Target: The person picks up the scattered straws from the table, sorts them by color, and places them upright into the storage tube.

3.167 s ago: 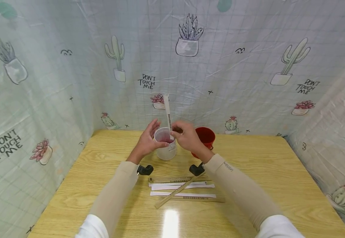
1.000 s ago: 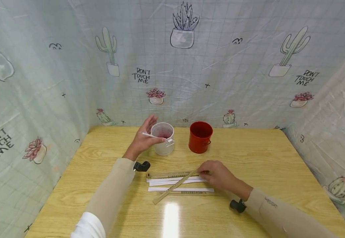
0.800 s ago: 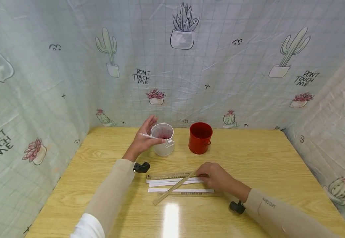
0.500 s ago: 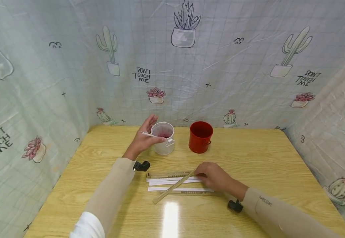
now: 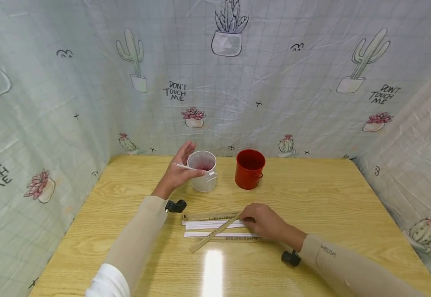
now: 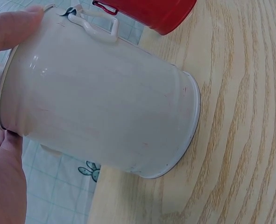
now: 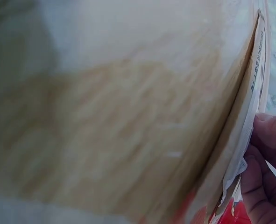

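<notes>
My left hand (image 5: 180,171) grips the white bucket (image 5: 203,184) at its rim, thumb over the near side and fingers behind. A white narrow packet (image 5: 183,166) leans out over the bucket's left rim, and reddish contents (image 5: 203,168) show inside. In the left wrist view the bucket's base stands on the table. My right hand (image 5: 265,222) is at the right ends of several long, narrow packets lying flat. One tan packet (image 5: 211,236) lies slantwise across white packets (image 5: 208,225). In the right wrist view, thumb and fingers pinch a white packet (image 7: 240,149) near its edge.
A red bucket (image 5: 247,177) stands upright right of the white one, behind my right hand. The wooden table (image 5: 330,198) is bounded by a patterned curtain (image 5: 282,82) at the back and on both sides.
Earlier, the right hand held a packet upright in the white bucket. It has since come down to the lying packets and shifted slightly left along them. The left hand stays on the white bucket.
</notes>
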`<control>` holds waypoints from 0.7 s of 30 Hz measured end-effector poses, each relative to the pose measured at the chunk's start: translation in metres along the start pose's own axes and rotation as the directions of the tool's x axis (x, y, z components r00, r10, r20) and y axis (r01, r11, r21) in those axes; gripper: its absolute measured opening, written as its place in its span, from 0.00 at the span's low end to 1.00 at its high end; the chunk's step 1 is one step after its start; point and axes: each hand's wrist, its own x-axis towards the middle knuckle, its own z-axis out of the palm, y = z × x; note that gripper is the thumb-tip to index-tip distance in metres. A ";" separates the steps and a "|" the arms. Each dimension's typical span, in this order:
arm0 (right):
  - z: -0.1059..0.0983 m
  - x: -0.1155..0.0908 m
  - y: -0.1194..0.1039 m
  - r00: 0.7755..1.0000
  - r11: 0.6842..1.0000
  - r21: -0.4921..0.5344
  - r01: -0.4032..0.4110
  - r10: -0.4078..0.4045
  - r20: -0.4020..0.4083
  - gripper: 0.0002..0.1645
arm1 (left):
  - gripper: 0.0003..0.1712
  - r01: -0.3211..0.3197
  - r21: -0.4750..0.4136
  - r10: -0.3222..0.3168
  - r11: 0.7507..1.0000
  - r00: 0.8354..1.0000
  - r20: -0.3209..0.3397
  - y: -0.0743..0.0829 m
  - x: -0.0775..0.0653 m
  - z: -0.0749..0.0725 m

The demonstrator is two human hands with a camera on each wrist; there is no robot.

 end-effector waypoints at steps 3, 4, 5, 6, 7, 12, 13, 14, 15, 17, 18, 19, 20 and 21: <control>0.001 0.000 -0.001 1.000 1.000 -0.006 0.004 -0.004 0.001 0.09 | 0.66 0.004 0.009 -0.004 1.000 1.000 0.000 0.001 0.000 -0.001; 0.001 0.000 -0.001 1.000 1.000 -0.009 0.004 -0.004 0.002 0.09 | 0.66 0.005 0.012 -0.005 1.000 1.000 -0.001 0.001 0.001 -0.001; 0.001 0.000 -0.001 1.000 1.000 -0.013 0.002 -0.002 0.006 0.09 | 0.66 0.004 0.014 -0.004 1.000 1.000 -0.003 0.002 0.001 -0.001; 0.002 0.000 0.000 1.000 1.000 -0.018 0.002 -0.002 0.013 0.10 | 0.66 0.004 0.016 -0.004 1.000 1.000 -0.003 0.002 0.001 -0.001; 0.002 0.001 0.000 1.000 1.000 -0.019 -0.003 0.003 0.023 0.10 | 0.66 0.005 0.017 -0.005 1.000 1.000 -0.004 0.003 0.001 -0.001; 0.002 0.002 -0.002 0.997 0.999 -0.017 -0.029 0.030 0.074 0.10 | 0.66 0.009 0.014 -0.009 1.000 1.000 -0.004 0.004 0.000 -0.001; 0.002 0.002 -0.003 0.996 0.999 -0.014 -0.032 0.033 0.080 0.10 | 0.66 0.009 0.013 -0.009 1.000 1.000 -0.003 0.003 0.000 0.000; 0.002 0.002 -0.003 0.996 0.999 -0.016 -0.033 0.034 0.083 0.09 | 0.66 0.008 0.012 -0.008 1.000 1.000 -0.003 0.003 0.000 0.000; 0.002 0.001 -0.004 0.996 0.999 -0.020 -0.035 0.036 0.086 0.09 | 0.66 0.008 0.013 -0.008 1.000 1.000 -0.002 0.003 0.000 0.000; 0.001 0.001 -0.005 0.995 0.999 -0.029 -0.042 0.044 0.092 0.08 | 0.66 0.005 0.012 -0.005 1.000 1.000 0.001 0.002 0.000 0.000; 0.001 0.000 -0.006 0.995 0.998 -0.037 -0.042 0.045 0.094 0.08 | 0.66 0.005 0.012 -0.005 1.000 1.000 0.002 0.002 0.000 0.000; 0.000 0.000 -0.006 0.994 0.998 -0.051 -0.042 0.047 0.094 0.08 | 0.66 0.004 0.013 -0.004 1.000 1.000 0.002 0.002 0.000 0.000; 0.000 -0.001 -0.007 0.994 0.997 -0.066 -0.041 0.047 0.094 0.08 | 0.66 0.004 0.013 -0.004 1.000 1.000 0.002 0.001 0.000 0.000; -0.001 -0.001 -0.008 0.994 0.996 -0.079 -0.044 0.052 0.095 0.08 | 0.66 0.004 0.014 -0.004 1.000 1.000 0.003 0.001 0.000 0.000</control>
